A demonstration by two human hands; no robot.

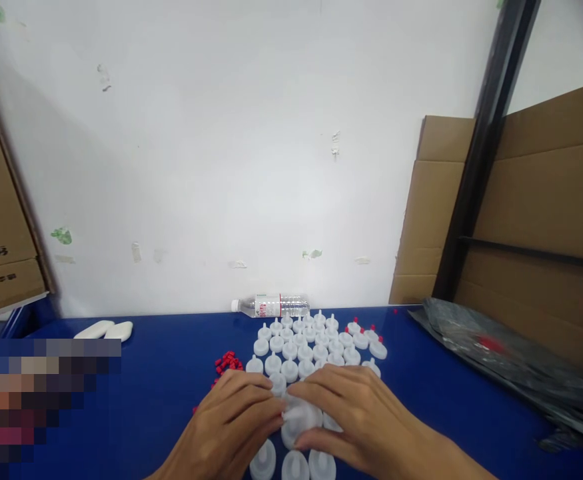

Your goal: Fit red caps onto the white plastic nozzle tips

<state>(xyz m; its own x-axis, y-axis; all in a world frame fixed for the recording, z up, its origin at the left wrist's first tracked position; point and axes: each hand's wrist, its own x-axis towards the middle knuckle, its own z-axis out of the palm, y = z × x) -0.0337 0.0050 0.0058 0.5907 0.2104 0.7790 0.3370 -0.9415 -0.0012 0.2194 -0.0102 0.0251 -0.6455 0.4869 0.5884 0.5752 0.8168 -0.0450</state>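
My right hand (348, 410) is closed around a translucent white nozzle cap (298, 427), its thumb and fingers on the cap's sides. The cap is slightly blurred and tilted, its spout toward the left. My left hand (238, 420) is pinched at that spout, with a speck of a small red cap (280, 415) at the fingertips. Several more nozzle caps (290, 371) stand upright in rows beyond and below my hands. Some at the right carry red tips (372, 329). A pile of loose red caps (228, 361) lies left of the rows, partly behind my left hand.
A clear plastic bottle (271, 305) lies on the blue table (161, 387) against the wall. Two white oval objects (118, 331) rest at the back left. Dark plastic bags (506, 373) lie at the right, by cardboard (546, 213) and a black post (481, 147).
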